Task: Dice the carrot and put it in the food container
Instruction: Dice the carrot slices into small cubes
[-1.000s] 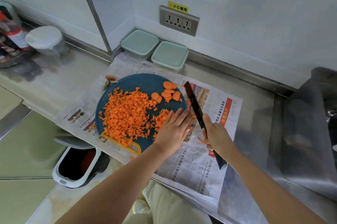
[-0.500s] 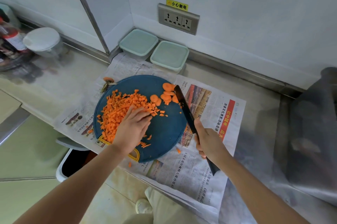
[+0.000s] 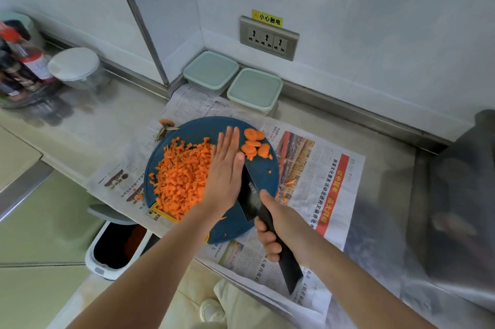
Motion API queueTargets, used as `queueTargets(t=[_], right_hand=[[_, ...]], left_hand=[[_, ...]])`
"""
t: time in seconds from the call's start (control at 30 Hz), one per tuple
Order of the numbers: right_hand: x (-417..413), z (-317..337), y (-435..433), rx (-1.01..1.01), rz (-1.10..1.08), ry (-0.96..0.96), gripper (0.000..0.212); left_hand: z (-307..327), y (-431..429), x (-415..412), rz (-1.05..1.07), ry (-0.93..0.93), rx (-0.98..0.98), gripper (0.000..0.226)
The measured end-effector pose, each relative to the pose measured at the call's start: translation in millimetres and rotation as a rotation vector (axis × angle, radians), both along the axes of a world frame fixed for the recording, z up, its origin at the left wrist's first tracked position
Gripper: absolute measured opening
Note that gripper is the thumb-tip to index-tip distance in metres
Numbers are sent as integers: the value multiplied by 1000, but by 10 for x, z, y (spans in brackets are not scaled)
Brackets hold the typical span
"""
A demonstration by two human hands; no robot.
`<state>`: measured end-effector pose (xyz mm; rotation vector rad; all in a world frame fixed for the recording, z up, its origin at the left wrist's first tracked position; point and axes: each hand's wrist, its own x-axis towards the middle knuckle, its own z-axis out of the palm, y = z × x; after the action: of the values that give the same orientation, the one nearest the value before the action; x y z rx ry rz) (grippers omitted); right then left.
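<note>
Centre frame, on blue board [image 3: 263, 181]: left hand [image 3: 223, 176] flat, fingers straight, sweeping diced carrot [image 3: 182, 178] into heap. Right hand [image 3: 278, 224] grips knife [image 3: 251, 194]. Slices [image 3: 254, 145] upper right undiced; likely next, dice those, then open container [image 3: 254, 88].

Matt blue plastic board [image 3: 187, 127], newspaper sheet [image 3: 321, 167] (printed), brushed metal counter [image 3: 107, 119], matt black knife [image 3: 251, 194]

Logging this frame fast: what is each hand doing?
Left hand: open, flat, holding nothing, beside the diced carrot.
Right hand: closed on the knife.
</note>
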<state>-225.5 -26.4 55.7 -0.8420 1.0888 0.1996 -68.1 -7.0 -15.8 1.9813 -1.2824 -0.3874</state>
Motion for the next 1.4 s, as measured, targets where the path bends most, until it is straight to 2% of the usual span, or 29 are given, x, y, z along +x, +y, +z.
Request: queueTargets(t=[0.13,0.2,0.27,0.33,0.37,0.47,0.57,0.63,0.8,1.03,1.1,1.23,1.4], right_hand=[[-53,12,-15,4,20,6,64],[-76,27,-50,-119,68,26,64],[-114,0,-122,-531,282,104,65],[-151,-11,-228,-993,586,244,65],[-164,-3,-284,-1142,697,311,64],[-156,82,-414,-1386,974,435,63],[-84,166,-456,-1511,1114,406,56],[-36,201,-457,-1584,1160,353,49],[5,181,-486,-1629,1247,325,34],[-154,126,-619,-1626,1109,338,33],[-232,71,-650,-1582,1034,360,35],[-325,-123,-758,-1381,725,398,35],[-315,-201,-891,-1235,466,336,45]], left_hand=[[-87,53,248,65,-111,126,63],[-44,41,358,123,-173,201,56],[82,28,451,169,-231,273,58],[243,44,472,153,-283,291,77],[324,70,452,118,-317,281,83],[529,206,247,-167,-457,268,97],[560,307,-40,-545,-474,324,102],[486,295,-107,-674,-459,351,96],[335,277,57,-719,-432,394,89],[184,367,614,-460,-529,547,85],[202,386,693,-439,-498,530,85],[332,260,715,-291,-232,514,71],[358,-71,772,-202,-193,433,58]])
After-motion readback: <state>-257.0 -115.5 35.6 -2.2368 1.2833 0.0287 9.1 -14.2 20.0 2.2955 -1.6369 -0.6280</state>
